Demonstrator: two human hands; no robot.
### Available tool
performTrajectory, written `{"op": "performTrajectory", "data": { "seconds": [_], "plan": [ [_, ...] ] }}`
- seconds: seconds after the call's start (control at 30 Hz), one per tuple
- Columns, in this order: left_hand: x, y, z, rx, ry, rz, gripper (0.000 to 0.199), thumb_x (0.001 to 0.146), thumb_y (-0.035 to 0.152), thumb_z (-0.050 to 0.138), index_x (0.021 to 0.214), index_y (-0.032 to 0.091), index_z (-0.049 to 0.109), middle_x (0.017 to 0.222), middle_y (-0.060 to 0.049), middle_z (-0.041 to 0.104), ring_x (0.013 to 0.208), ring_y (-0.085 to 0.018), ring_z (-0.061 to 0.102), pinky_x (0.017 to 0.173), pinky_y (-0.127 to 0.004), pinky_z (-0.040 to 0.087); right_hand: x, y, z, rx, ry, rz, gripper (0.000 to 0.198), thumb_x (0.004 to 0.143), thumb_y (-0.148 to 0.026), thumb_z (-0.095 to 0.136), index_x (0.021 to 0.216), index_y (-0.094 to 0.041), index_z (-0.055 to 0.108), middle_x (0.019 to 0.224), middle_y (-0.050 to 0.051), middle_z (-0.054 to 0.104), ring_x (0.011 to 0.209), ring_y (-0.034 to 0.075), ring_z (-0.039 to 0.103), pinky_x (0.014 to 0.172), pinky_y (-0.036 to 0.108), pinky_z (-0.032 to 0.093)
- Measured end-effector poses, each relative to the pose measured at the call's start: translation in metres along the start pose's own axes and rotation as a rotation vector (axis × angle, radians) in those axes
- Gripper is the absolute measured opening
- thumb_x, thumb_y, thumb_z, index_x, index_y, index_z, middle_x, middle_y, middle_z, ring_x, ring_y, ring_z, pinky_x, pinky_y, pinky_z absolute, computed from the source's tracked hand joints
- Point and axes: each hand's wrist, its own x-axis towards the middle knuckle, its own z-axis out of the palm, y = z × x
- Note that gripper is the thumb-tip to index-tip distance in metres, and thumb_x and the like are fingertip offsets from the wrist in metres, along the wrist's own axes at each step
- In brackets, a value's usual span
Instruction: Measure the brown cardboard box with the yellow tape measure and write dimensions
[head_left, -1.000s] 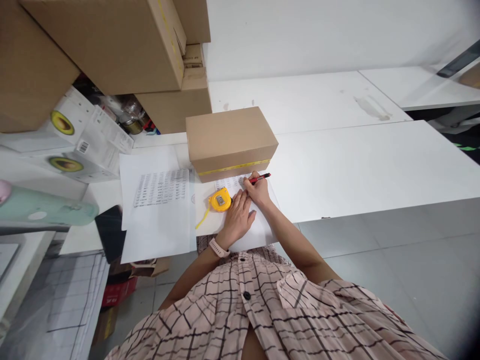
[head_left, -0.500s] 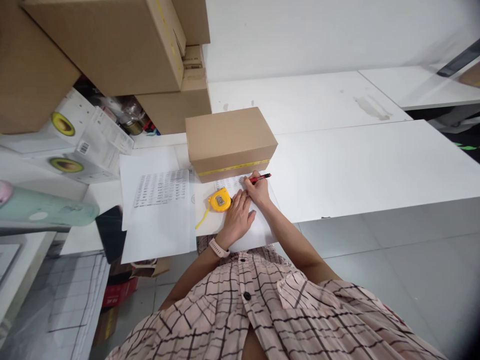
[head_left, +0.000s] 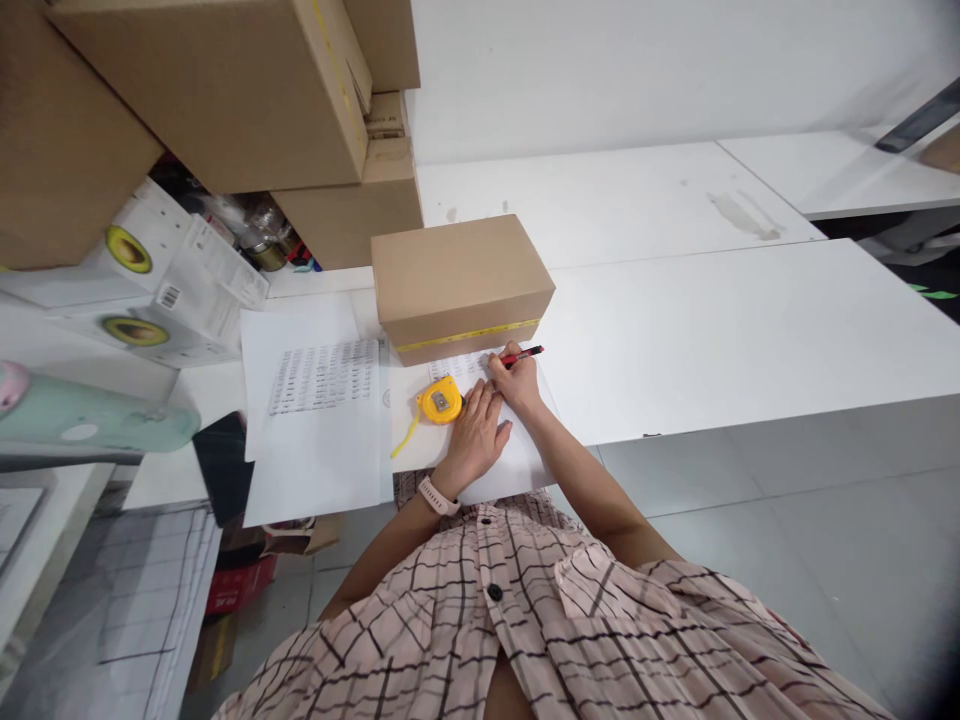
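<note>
Printed papers (head_left: 315, 475) lay flat; a rounded yellow tape measure (head_left: 441, 401) sat near an oblong cardboard box (head_left: 461, 275); the left hand (head_left: 478, 432) rested flat, fingers loosely together, on a smooth sheet (head_left: 517, 462); the right hand (head_left: 516, 382) pinched a slim red-and-black pen (head_left: 531, 353) over it

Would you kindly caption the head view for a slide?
Right hand holds a red pen; left hand rests on paper beside a yellow tape measure.

I count one left hand (head_left: 478, 432) and one right hand (head_left: 517, 382) mid-frame, one red pen (head_left: 528, 354), one yellow tape measure (head_left: 441, 401), one carton (head_left: 463, 272) just above; one green bottle (head_left: 101, 409), far left; two printed avocados (head_left: 128, 248), upper left.
</note>
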Motion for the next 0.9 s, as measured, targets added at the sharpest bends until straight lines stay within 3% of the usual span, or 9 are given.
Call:
{"op": "performTrajectory", "data": {
  "seconds": [0.9],
  "plan": [
    [0.0, 0.0007, -0.002, -0.027, -0.004, -0.007, 0.052, 0.099, 0.031, 0.051, 0.145, 0.007, 0.045, 0.158, -0.024, 0.043, 0.154, -0.035, 0.028, 0.124, -0.056, 0.03, -0.0014, -0.0049, -0.0004, 0.034, 0.004, 0.005, 0.025, 0.08, -0.034, 0.058, 0.066, -0.025, 0.04, 0.056, -0.007, 0.043, 0.057, 0.012, 0.041, 0.06, 0.028, 0.035]
  ]
}}
